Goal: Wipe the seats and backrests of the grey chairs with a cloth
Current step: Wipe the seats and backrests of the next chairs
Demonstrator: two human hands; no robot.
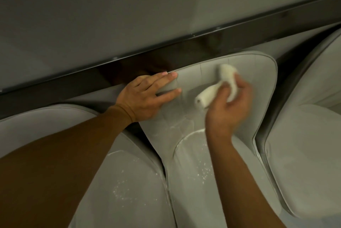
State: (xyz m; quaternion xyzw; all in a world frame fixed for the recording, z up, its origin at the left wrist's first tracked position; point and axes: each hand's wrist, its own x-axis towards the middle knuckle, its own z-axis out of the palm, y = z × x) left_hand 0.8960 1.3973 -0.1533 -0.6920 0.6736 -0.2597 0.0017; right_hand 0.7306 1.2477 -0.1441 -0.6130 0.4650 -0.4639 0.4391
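Three grey chairs stand side by side against a table edge. The middle chair's backrest (258,80) rises in front of me, and its seat (193,181) carries white specks and streaks. My left hand (145,96) rests on the backrest's left edge, fingers straight, thumb laid along the front. My right hand (228,106) grips a white cloth (212,93), bunched and twisted, pressed against the middle of the backrest. This hand is blurred. The left chair's seat (129,191) also shows white specks.
A dark glossy table edge (166,50) runs diagonally behind the backrests, with the grey tabletop (129,6) beyond it. The right chair (304,144) stands close, a narrow dark gap separating it from the middle one.
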